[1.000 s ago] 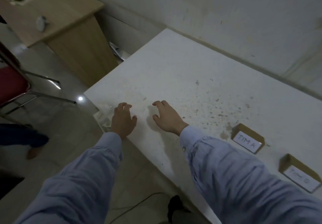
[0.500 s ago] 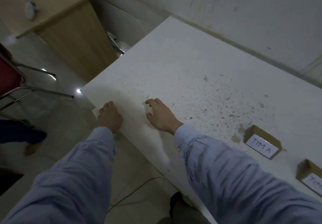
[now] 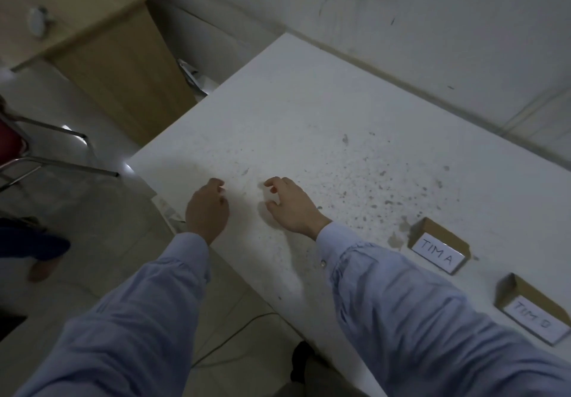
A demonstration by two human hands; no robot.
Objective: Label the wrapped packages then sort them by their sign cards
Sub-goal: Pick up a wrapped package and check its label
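Speckled tabletop (image 3: 309, 103) is carrying the TIM A sign card (image 3: 438, 255); left of it I'm holding left hand (image 3: 206, 209) and right hand (image 3: 292, 208) loosely curled, empty, presumably readying to sort.

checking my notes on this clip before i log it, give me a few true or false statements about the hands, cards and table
1. Neither the left hand nor the right hand holds a package. True.
2. The TIM A card is the card nearer the hands. True.
3. A wrapped package lies between the two cards. False: no package is in view, and only bare table shows between the TIM A card and the second card.
4. Both cards stand left of the left hand. False: they stand to the right of the right hand.
5. The hands are over a dark wooden table. False: the table is white and speckled.
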